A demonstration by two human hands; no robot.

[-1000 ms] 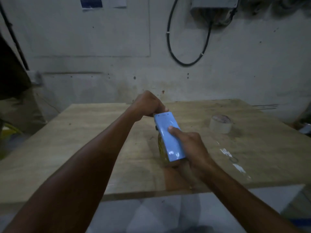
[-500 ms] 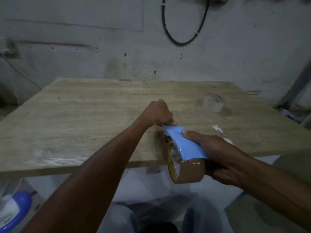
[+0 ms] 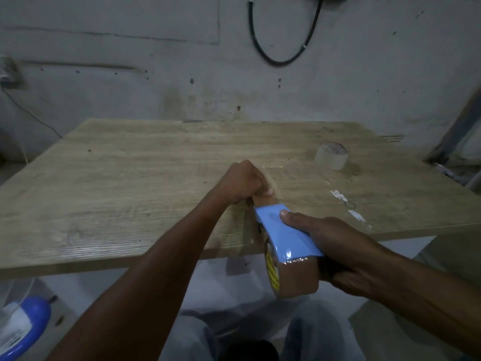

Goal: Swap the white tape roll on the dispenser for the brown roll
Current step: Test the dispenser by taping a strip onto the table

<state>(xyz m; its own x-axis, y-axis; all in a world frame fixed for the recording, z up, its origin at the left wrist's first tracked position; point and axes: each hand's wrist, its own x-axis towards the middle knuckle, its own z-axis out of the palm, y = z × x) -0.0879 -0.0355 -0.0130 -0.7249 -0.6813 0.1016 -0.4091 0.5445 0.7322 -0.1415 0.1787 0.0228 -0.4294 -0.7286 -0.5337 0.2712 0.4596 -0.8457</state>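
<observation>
The blue tape dispenser (image 3: 283,234) sits at the table's near edge with the brown roll (image 3: 296,278) mounted in it, hanging past the edge. My right hand (image 3: 335,254) grips the dispenser and the roll from the right, thumb flat on the blue cover. My left hand (image 3: 244,185) is closed on the free brown tape end (image 3: 261,200) at the dispenser's front, on the wooden table (image 3: 130,178). The white tape roll (image 3: 331,156) lies flat at the far right of the table, apart from both hands.
Small white tape scraps (image 3: 351,209) lie on the table right of the dispenser. A black cable (image 3: 283,48) loops on the grey wall behind. A blue and white object (image 3: 23,327) stands on the floor at lower left. My legs are below the table edge.
The dispenser with the brown roll has come back toward me to the table's near edge, and the view has tilted down. My left hand keeps hold at the dispenser's front.
</observation>
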